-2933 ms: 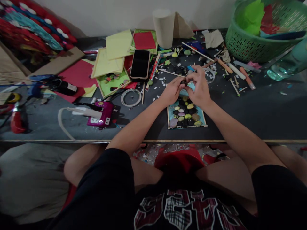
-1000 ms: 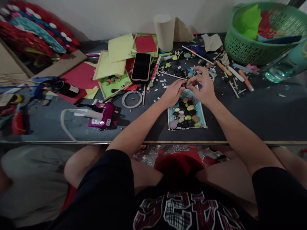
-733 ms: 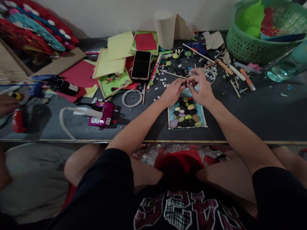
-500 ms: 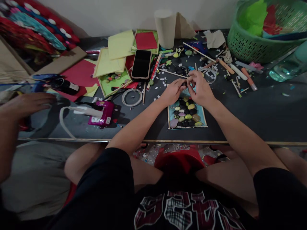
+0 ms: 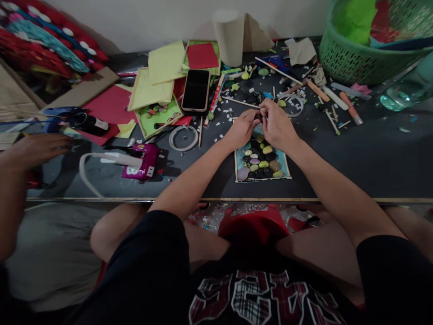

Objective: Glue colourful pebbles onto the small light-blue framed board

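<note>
A small blue panel (image 5: 280,158) with pale stick edges lies near the table's front edge, its lower part covered with black, yellow, purple and white pebbles (image 5: 264,163). Over its top end, my left hand (image 5: 241,128) and my right hand (image 5: 277,126) meet, fingertips pinched together. Between them is a small dark piece (image 5: 258,117), probably a pebble, mostly hidden by the fingers. Both hands seem to touch it. The panel's upper part is partly covered by my hands.
Left of the panel are a white tape ring (image 5: 183,138), a phone (image 5: 195,90) and a purple power adapter (image 5: 144,162). Another person's hand (image 5: 40,149) rests at far left. Behind stand a white cup (image 5: 229,38) and a green basket (image 5: 355,58); a bottle (image 5: 402,92) is at right.
The fingers of my right hand have closed in slightly over the small dark piece. The whole view has shifted a little. The panel and pebbles look the same.
</note>
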Action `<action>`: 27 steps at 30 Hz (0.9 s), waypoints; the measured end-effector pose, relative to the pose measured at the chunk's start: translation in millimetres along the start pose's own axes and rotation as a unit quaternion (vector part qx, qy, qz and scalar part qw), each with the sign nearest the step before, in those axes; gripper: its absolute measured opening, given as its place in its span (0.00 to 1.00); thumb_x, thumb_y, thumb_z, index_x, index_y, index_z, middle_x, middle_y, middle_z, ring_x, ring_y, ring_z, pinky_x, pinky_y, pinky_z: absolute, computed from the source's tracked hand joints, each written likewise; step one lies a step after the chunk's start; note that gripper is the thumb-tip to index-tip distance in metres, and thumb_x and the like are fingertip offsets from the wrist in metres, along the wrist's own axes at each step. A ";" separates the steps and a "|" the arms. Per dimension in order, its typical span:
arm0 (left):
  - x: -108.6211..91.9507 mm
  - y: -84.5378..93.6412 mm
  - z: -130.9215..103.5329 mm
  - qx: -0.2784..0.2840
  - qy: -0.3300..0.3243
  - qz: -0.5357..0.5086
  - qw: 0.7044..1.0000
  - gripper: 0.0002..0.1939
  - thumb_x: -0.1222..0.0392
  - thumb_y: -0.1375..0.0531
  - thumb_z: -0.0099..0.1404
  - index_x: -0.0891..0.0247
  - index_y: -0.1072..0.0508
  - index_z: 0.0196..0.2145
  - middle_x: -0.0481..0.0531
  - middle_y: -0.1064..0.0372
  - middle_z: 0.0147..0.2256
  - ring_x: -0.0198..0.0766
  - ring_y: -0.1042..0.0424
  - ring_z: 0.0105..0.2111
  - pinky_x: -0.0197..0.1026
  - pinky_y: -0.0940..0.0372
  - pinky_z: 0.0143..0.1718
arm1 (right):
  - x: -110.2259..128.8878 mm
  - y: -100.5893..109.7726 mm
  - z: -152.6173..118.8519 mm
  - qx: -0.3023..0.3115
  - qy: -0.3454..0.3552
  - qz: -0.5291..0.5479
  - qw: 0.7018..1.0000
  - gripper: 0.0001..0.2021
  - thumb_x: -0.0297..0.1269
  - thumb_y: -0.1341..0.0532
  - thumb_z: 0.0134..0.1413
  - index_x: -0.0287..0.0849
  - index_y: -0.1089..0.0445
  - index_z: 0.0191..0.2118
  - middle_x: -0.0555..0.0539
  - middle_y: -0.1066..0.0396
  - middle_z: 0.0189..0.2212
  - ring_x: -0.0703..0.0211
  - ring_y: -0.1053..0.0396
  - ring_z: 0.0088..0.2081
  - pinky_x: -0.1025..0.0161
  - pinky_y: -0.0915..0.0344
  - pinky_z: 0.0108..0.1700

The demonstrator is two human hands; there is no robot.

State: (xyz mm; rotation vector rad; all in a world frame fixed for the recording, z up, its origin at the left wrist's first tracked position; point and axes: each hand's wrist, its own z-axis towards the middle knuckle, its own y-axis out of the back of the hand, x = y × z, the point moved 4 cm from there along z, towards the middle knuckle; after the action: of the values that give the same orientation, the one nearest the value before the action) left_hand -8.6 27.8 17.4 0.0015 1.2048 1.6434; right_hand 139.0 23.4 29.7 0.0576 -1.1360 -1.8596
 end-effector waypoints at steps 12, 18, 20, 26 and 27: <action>-4.0 2.0 2.8 -0.007 -0.001 -0.002 1.000 0.37 0.36 0.66 0.75 0.64 0.31 0.55 0.65 0.27 0.52 0.47 0.28 0.56 0.51 0.35 0.60 | -0.8 3.9 -3.9 -0.023 -0.011 0.086 0.996 0.24 0.56 0.58 0.71 0.45 0.45 0.60 0.42 0.33 0.45 0.52 0.30 0.45 0.47 0.30 0.51; -1.6 4.0 2.2 -0.022 0.011 0.003 1.000 0.39 0.34 0.68 0.74 0.64 0.32 0.56 0.65 0.28 0.55 0.46 0.30 0.58 0.49 0.36 0.61 | -4.2 15.3 -4.5 -0.074 -0.035 0.073 0.994 0.25 0.61 0.51 0.68 0.49 0.43 0.58 0.42 0.30 0.48 0.54 0.29 0.39 0.47 0.28 0.47; -1.1 3.9 1.8 -0.025 0.012 0.008 1.000 0.39 0.33 0.67 0.74 0.64 0.32 0.56 0.64 0.28 0.55 0.46 0.30 0.58 0.49 0.36 0.61 | -5.0 17.7 -4.5 -0.086 -0.049 0.066 0.993 0.25 0.62 0.48 0.66 0.49 0.40 0.56 0.42 0.29 0.48 0.53 0.29 0.38 0.46 0.27 0.46; -3.8 4.2 2.3 -0.019 0.007 0.011 1.000 0.39 0.34 0.67 0.74 0.63 0.31 0.54 0.64 0.27 0.54 0.45 0.29 0.57 0.49 0.35 0.60 | -5.1 18.6 -3.8 -0.085 -0.069 0.058 0.992 0.23 0.61 0.45 0.65 0.46 0.33 0.49 0.40 0.30 0.53 0.54 0.27 0.37 0.47 0.26 0.47; -4.2 4.4 2.4 -0.019 0.006 0.011 1.000 0.39 0.34 0.67 0.74 0.63 0.30 0.54 0.64 0.27 0.53 0.46 0.29 0.57 0.49 0.35 0.60 | -4.1 17.8 -3.6 -0.079 -0.066 0.057 0.993 0.24 0.62 0.47 0.65 0.46 0.35 0.51 0.40 0.30 0.52 0.54 0.27 0.37 0.46 0.26 0.47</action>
State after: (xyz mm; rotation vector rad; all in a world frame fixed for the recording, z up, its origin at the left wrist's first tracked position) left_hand -8.6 26.7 23.8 -0.0181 1.1861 1.6864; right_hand 155.1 21.3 38.9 -0.2183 -1.0547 -1.8652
